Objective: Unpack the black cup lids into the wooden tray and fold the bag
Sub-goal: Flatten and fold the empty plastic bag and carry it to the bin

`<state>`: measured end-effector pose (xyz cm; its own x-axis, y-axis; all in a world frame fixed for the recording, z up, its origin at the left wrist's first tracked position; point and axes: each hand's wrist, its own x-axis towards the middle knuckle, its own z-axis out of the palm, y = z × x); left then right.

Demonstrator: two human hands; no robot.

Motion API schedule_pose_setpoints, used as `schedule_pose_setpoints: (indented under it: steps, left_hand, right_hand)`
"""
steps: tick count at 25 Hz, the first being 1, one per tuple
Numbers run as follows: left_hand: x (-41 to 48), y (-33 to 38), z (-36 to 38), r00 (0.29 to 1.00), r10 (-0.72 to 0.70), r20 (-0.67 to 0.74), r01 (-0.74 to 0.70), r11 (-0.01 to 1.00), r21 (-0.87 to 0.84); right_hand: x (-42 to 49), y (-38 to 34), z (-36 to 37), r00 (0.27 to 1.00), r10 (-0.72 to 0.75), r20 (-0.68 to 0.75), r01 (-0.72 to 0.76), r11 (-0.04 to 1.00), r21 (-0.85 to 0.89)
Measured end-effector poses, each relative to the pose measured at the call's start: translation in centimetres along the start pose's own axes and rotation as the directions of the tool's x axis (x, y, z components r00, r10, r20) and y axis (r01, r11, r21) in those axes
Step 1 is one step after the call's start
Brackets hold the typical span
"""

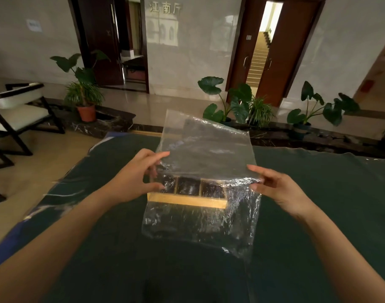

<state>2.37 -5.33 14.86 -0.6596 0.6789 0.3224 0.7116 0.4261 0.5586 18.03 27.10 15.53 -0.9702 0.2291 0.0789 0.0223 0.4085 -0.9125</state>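
Bag (205, 149), clear, crinkled, bent mid-air

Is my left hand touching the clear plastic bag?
Touching: the head view shows the left hand pinching the clear plastic bag's left edge between thumb and fingers.

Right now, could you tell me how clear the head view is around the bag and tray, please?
Head view: glare speckles the crinkled clear bag, held by the left hand and right hand; its lower edge looks motion-blurred; the wooden tray and black cup lids show only dimly through the film; the green tablecloth is dark; the wide lens bends the doorway and walls.
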Motion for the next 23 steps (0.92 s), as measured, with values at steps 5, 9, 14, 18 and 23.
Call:
schedule_pose_setpoints:
  steps: [5, 9, 14, 18, 23]
  left_hand:
    - [0.1, 0.0, 0.1, 0.987, 0.034, -0.159, 0.003, 0.974, 0.226]
    - [0.1, 0.4, -0.5, 0.979, 0.056, -0.194, -0.011, 0.975, 0.223]
    - [0.6, 1.5, -1.1, 0.987, 0.023, -0.157, -0.028, 0.999, -0.03]
    - [0.8, 2.7, -0.4, 0.979, -0.196, -0.063, 0.127, 0.813, -0.568]
    - [1.0, 3.8, 1.2, 0.91, -0.303, -0.283, 0.142, 0.869, -0.474]
  right_hand:
    - [0.2, -0.6, 0.2, 0.978, -0.176, -0.112, 0.131, 0.936, -0.326]
    - [0.2, -0.3, -0.2, 0.964, -0.196, -0.177, 0.155, 0.963, -0.222]
    - [0.5, 0.2, 0.1, 0.925, -0.162, -0.345, 0.141, 0.986, -0.086]
    - [1.4, -0.1, 2.1, 0.827, -0.207, -0.523, 0.15, 0.977, -0.15]
    - [2.5, 0.1, 3.4, 0.749, -0.146, -0.646, 0.041, 0.984, -0.174]
